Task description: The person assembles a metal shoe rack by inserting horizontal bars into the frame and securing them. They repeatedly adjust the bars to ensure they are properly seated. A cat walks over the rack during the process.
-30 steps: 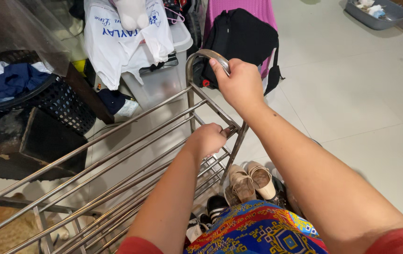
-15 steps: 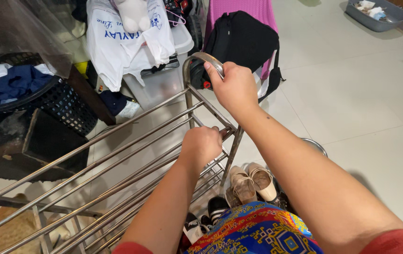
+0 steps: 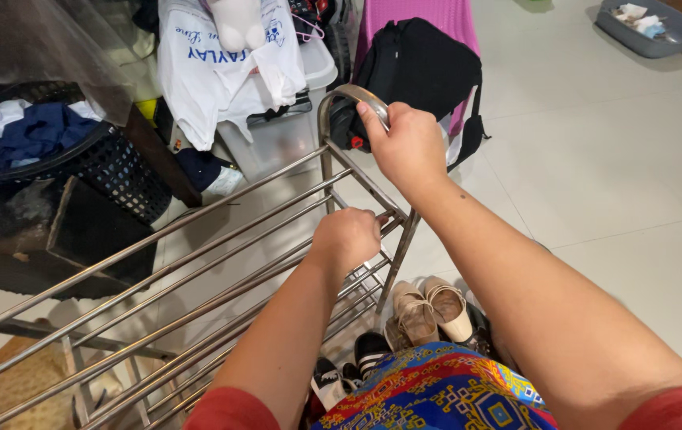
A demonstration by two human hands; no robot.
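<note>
Tiled floor (image 3: 611, 183) lay below; both hands, left hand (image 3: 347, 236) and right hand (image 3: 409, 147), clamped the steel shoe rack (image 3: 198, 263), which could tip onto the shoes (image 3: 432, 310).

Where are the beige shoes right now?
In the head view, the beige shoes sit on the floor at lower centre, beside the metal rack, below the right hand and next to black shoes.
</note>
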